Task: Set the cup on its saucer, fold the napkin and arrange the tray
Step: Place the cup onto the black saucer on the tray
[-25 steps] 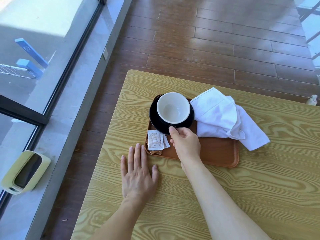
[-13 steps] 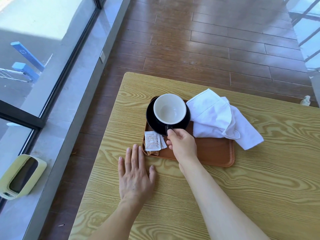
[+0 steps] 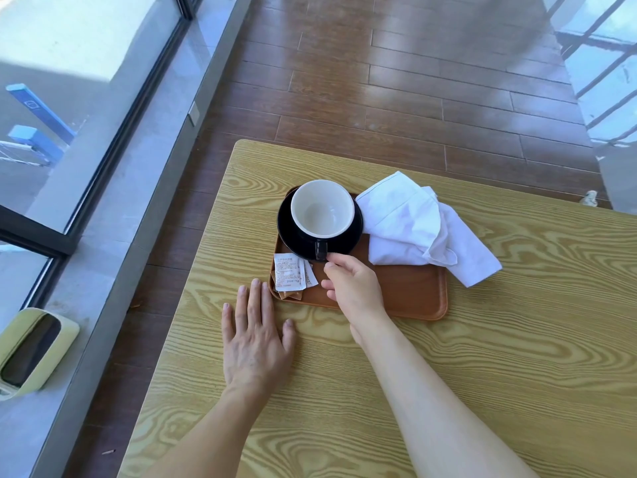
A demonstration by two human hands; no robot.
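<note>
A cup (image 3: 322, 210), white inside and black outside, stands upright on its black saucer (image 3: 285, 229) in the far left corner of the brown tray (image 3: 413, 291). Its handle points toward me. My right hand (image 3: 355, 288) hovers over the tray with loosely curled fingers, the fingertips just at the near edge of the handle, which shows in full. A crumpled white napkin (image 3: 406, 222) lies over the tray's far right corner and spills onto the table. My left hand (image 3: 255, 339) rests flat on the table, fingers spread, beside the tray's near left corner.
Paper sachets (image 3: 289, 276) lie in the tray's near left corner. The wooden table (image 3: 482, 357) ends close on the left, above a brown plank floor. A pale green container (image 3: 31, 350) sits by the window at lower left. A small white object (image 3: 591, 198) lies past the table's far right edge.
My right hand has drawn back slightly from the cup handle, which is now uncovered. The cup, saucer and my left hand stay where they were.
</note>
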